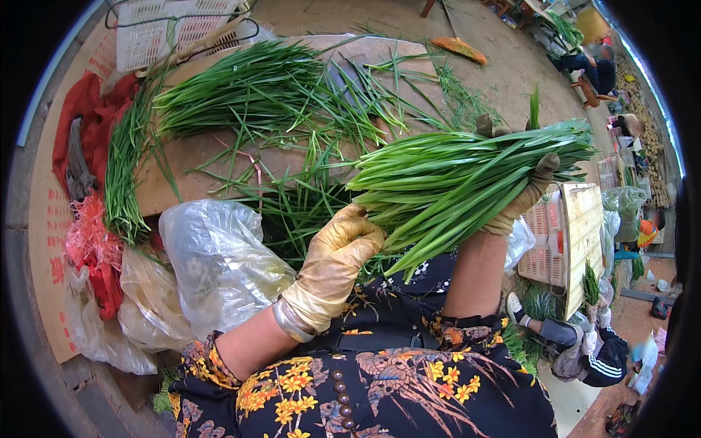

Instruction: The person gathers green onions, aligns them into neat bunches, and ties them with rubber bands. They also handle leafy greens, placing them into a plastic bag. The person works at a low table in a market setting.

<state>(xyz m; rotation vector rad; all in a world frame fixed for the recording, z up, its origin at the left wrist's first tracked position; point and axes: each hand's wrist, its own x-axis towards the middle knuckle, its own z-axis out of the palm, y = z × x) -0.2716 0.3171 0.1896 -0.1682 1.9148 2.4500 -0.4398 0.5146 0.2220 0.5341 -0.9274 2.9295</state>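
Note:
A thick bundle of garlic chives (pixel 453 182) lies across my right hand (pixel 529 190), which wears a tan, stained glove. Its fingers wrap round the bundle from beneath and behind, with some fingertips showing above the leaves. My left hand (pixel 342 244), in a yellowish glove, is closed at the left ends of the same bundle. Its thumb and forefinger pinch at the leaf ends there; exactly how many leaves they hold is hidden. Beyond the hands, a large heap of garlic chives (pixel 241 91) rests on a round-edged board (pixel 201 182), among scattered loose leaves.
Clear plastic bags (pixel 223 266) bulge beside my left forearm. Red cloth (pixel 91 124) and pink plastic strands (pixel 91 237) lie at the left edge. A white crate (pixel 164 33) stands far left; another crate (pixel 542 244) with a wooden panel (pixel 583 244) is at right. Other people sit farther right.

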